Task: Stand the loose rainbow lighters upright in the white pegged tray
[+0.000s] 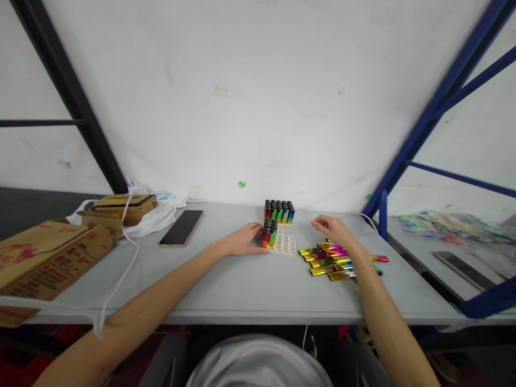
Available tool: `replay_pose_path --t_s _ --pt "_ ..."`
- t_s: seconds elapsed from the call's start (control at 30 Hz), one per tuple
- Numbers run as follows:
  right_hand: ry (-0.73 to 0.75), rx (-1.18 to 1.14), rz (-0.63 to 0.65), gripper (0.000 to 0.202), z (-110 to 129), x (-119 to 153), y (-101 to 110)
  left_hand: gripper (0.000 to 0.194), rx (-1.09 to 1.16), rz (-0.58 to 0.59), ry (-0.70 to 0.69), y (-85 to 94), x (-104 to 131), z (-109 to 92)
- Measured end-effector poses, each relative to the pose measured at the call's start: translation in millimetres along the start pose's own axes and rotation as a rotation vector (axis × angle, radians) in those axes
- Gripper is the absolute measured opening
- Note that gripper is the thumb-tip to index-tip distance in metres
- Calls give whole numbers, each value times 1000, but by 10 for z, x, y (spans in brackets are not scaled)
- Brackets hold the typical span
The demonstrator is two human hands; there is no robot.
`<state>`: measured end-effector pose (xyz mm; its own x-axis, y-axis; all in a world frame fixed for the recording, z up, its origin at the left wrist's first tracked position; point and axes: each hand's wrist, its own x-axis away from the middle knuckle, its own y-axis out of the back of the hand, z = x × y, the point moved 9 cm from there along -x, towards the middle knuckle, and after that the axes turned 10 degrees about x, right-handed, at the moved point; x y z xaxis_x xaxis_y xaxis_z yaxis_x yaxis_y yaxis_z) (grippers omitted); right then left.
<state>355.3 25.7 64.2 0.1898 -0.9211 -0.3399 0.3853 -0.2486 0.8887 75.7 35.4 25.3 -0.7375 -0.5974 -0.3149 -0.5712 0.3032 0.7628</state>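
Observation:
A white tray [287, 245] with rows of round recesses lies on the table, partly filled at its left end by upright lighters [269, 233] in red and green with black tops. My left hand [245, 240] grips that left end, thumb along the front and fingers behind. Over to the right, my right hand [334, 228] hovers above the back of a pile of shiny multicoloured lighters [328, 262]. Its fingers are curled together, and whatever they may hold is hidden. Behind the tray stands a block of upright lighters [279, 211] in coloured rows.
A phone [182, 228] lies left of my left hand. Cardboard boxes [52, 252], white plastic and a white cable [131, 258] occupy the far left. A blue metal frame [411, 140] rises on the right, with bagged items [447, 228] beyond it. A white wall backs the table.

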Motion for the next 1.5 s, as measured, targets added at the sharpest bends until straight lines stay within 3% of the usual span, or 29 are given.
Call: replay_pose_path --t_s 0.13,0.27,0.43,0.67,0.77,0.87,1.07,1.17,1.37,1.5 --pt "-81 9 197 33 -456 132 13 71 17 -5 -3 1 8 13" --pt "-108 124 217 33 -684 225 108 70 21 -4 -17 2 12 0" --pt "-141 109 290 37 -816 305 49 69 10 11 2 -6 11 -10" --pt "-113 92 263 35 -794 274 2 70 16 6 -14 -6 3 -27" --pt "-119 71 134 41 -706 190 116 70 9 2 -12 -4 3 -21" --pt "-125 -157 61 55 -474 87 198 67 12 7 -2 -5 3 -12" --pt "-34 -472 10 61 390 -178 266 70 14 -4 -7 0 4 -18" --pt "10 -576 -63 59 689 -267 198 67 12 -15 -24 8 6 -48" --pt "-72 -617 -110 60 645 -264 -282 68 4 -8 -15 7 11 -71" --pt "-61 -493 -111 66 661 -178 -417 68 22 -7 -16 6 6 -52"
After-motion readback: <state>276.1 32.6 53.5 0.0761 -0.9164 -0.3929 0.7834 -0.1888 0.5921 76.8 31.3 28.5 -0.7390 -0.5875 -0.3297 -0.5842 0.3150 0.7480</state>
